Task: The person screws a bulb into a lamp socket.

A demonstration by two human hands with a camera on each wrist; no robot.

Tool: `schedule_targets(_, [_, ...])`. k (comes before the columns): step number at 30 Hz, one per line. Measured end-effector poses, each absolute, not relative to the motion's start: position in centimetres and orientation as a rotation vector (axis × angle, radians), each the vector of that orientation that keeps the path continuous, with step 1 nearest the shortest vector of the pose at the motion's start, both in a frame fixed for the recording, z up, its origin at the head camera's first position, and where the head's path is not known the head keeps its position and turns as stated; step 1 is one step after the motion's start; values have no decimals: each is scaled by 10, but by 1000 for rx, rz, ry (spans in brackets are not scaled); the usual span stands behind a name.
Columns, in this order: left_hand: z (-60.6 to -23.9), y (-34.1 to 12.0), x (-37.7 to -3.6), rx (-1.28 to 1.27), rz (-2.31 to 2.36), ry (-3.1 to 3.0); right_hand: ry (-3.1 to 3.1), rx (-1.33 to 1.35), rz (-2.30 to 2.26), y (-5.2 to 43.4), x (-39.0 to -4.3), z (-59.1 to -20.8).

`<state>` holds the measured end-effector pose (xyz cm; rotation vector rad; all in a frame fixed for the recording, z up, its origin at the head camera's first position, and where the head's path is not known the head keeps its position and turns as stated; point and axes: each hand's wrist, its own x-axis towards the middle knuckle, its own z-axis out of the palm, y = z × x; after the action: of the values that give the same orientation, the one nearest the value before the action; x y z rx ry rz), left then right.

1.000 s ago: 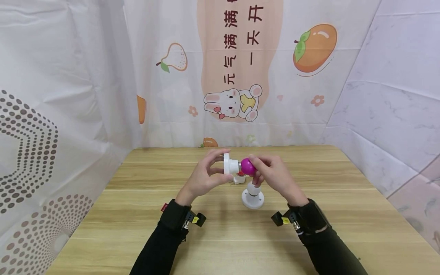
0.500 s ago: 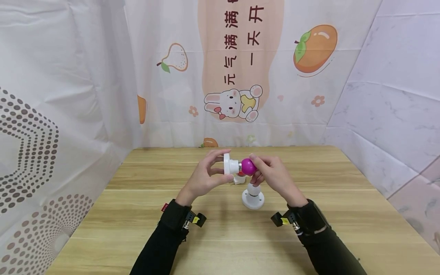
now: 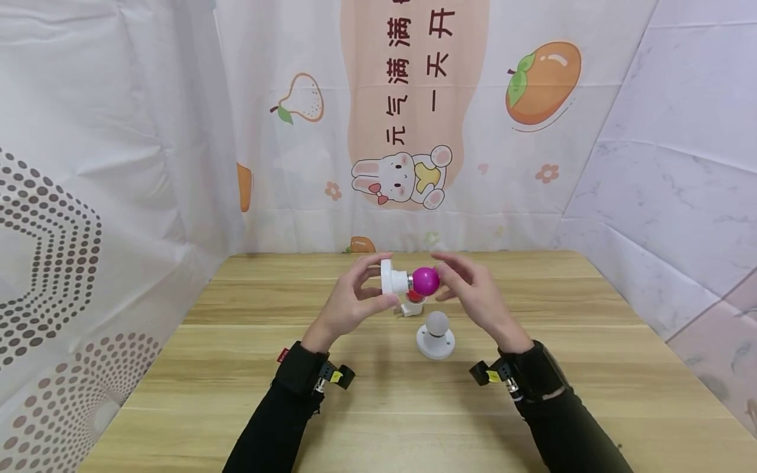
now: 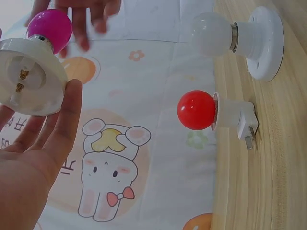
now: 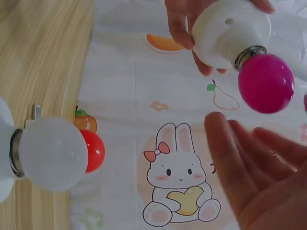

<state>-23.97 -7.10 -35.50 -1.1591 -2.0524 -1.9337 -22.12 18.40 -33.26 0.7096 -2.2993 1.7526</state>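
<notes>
Released since earlier: right hand (image 3: pixel 473 295), fingers spread, just beside magenta round bulb (image 3: pixel 426 281); left hand (image 3: pixel 349 305) grips its white plastic socket (image 3: pixel 391 278).

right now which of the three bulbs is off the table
The magenta bulb, screwed into the white socket gripped by the left hand. The white bulb and red bulb sit in holders on the table.

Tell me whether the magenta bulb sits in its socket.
In: the magenta bulb has its metal base inside the white socket that the left hand holds.
</notes>
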Motion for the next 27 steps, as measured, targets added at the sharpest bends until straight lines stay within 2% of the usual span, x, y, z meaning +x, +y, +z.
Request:
schedule_targets(7, [-353, -72, -241, -1103, -1977, -2057, -2086, 1060, 1608, 189, -222, -332])
schedule_targets(11, [-354, -73, -241, -1104, -2007, -2037, -2072, 1172, 1492, 189, -221, -332])
schedule_targets(27, [-353, -74, -239, -1120, -2030, -2048, -2094, 1197, 1385, 183, -219, -333])
